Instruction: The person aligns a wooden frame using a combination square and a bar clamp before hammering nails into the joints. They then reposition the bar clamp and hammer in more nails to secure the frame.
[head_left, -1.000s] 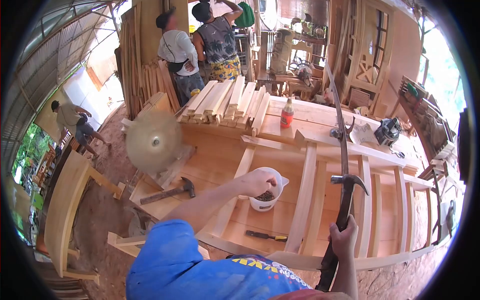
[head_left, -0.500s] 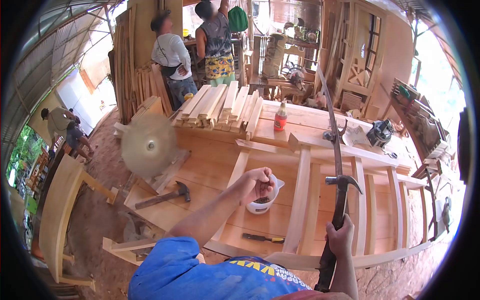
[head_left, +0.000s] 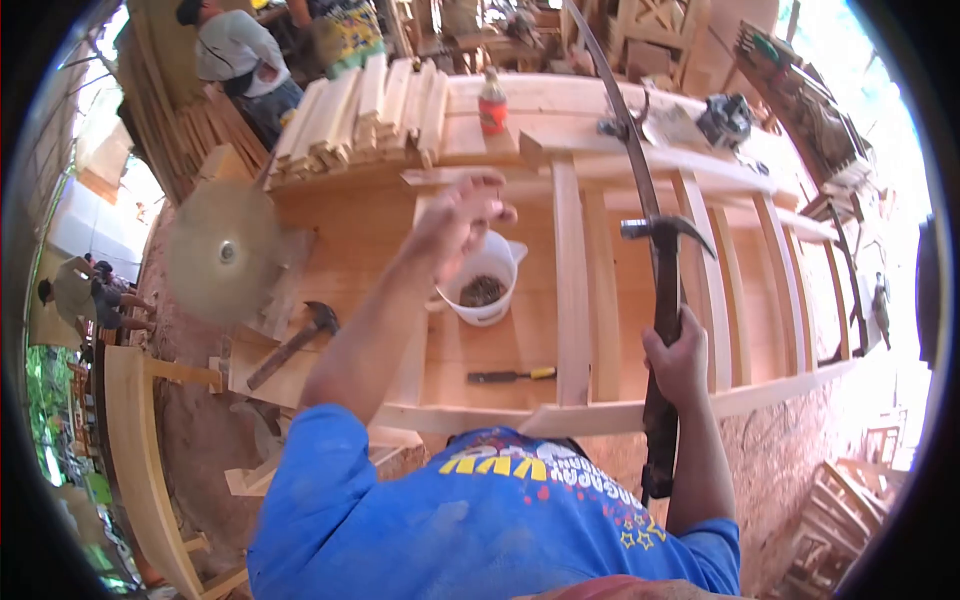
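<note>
A spare hammer (head_left: 295,345) lies at left on the table (head_left: 350,245). The left hand (head_left: 458,215) hovers, fingers bunched, above a white cup (head_left: 485,290) of nails; whether it holds any cannot be told. The right hand (head_left: 680,362) grips a claw hammer (head_left: 666,278) mid-handle. The tool is likely top-heavy and rigid, steadiest held low. The yellow shirt lettering (head_left: 530,470) is unreadable.

slat stack (head_left: 360,110) back-left | red bottle (head_left: 491,103) beside it | loose hammer (head_left: 292,343) left | chisel (head_left: 511,375) near edge

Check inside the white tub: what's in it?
A dark heap of small pieces lies low in the white tub; too small to identify. Anything under the heap is hidden.
</note>
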